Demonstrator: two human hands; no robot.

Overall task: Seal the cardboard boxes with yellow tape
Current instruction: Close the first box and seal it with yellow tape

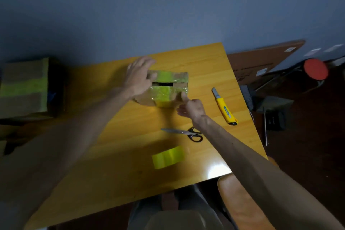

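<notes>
While the small cardboard box (180, 80) stood toward the far edge of the tabletop (205, 61), it was touched by both hands. The left hand (139, 78) was laid flat over the box's left end, with the fingers nearly straight and slightly spread past the far left corner and the thumb rested on the top; nothing was clenched in it. The right hand (193, 107) was held at the box's near right corner, where one extended finger (183, 96) was pressed against the edge of the strip of yellow tape (164, 94). The remaining fingers were largely hidden behind the hand, and nothing could be seen grasped in it.

That strip was seen stuck across the near part of the top and down the front face. A second yellow strip (166, 75) was seen on the far part of the top, and a dark slot was left uncovered between the two.

A yellow utility knife (225, 107) was laid near the right edge of the tabletop. A pair of scissors (186, 133) was placed between the box and the front edge, blades pointed left, partly crossed by the right forearm. A loose piece of yellow tape (169, 157) was laid near the front edge. A larger cardboard box (24, 87), banded with yellow tape, was seen beyond the left edge.
</notes>
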